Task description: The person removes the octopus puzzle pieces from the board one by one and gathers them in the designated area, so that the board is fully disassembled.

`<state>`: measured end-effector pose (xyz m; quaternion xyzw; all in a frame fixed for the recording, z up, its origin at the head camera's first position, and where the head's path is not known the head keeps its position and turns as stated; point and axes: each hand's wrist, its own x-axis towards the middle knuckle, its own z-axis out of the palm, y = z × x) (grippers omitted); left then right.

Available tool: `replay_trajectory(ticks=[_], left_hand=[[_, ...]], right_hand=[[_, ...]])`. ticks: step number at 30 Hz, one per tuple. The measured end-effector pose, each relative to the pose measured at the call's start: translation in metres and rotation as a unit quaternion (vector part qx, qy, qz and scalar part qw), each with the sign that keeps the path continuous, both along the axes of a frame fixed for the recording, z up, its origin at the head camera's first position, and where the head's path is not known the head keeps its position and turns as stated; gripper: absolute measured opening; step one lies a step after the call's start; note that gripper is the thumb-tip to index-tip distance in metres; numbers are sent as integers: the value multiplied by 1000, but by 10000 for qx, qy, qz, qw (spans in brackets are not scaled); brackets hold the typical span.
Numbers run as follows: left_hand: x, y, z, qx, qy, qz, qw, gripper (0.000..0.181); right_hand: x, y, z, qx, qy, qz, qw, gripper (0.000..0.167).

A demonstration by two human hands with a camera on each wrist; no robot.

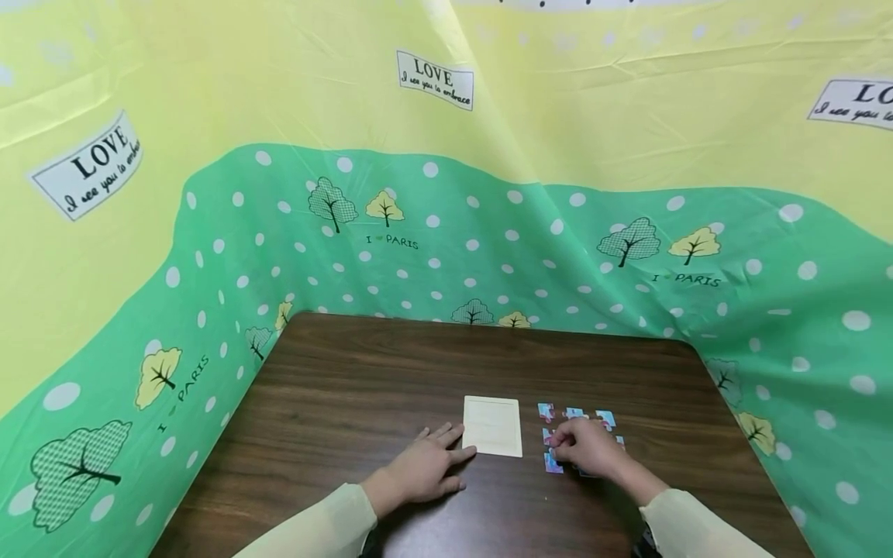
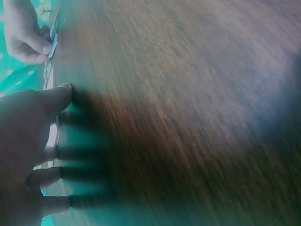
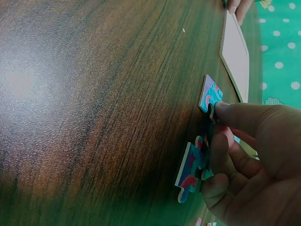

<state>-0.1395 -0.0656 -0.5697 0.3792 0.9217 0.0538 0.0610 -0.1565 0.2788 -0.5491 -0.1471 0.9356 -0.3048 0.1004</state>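
A pale square puzzle tray (image 1: 491, 426) lies flat on the table. At its left edge rests my left hand (image 1: 422, 469), fingers spread and fingertips touching the edge. To the right of the tray, colourful jigsaw puzzle pieces (image 1: 605, 419) in blue, pink and purple lie in loose rows. My right hand (image 1: 586, 446) is over them, thumb and index finger pinching a puzzle piece (image 3: 213, 114) that they largely hide. Close by in the right wrist view are a corner puzzle piece (image 3: 210, 93) and another puzzle piece (image 3: 188, 165). The right hand covers the middle of the group.
The dark wood-grain table (image 1: 363, 372) has its far edge against a green and yellow printed curtain (image 1: 446, 209), which also hangs along both sides. A tiny pale speck (image 3: 183, 30) lies on the wood in the right wrist view.
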Motion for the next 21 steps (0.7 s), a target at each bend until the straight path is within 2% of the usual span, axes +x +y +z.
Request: replay_trajectory(ticks=[8,15,19,21], left_hand=[[0,0,2,7,-37,8,10000,61],[-3,-4,4,24,-38,-47,10000,58],[-8,-11,6,222,-72,87,9997,58],[-13,-15,9,420,-35,212,9989,62]], right_hand=[[2,-3,2,123,166,-49,9998,15],[2,-5,4,239,70,-134,9996,14],[-2,-6,12,387,10,-178,9991,11],[-5,-7,18,611,184,-222,9977,8]])
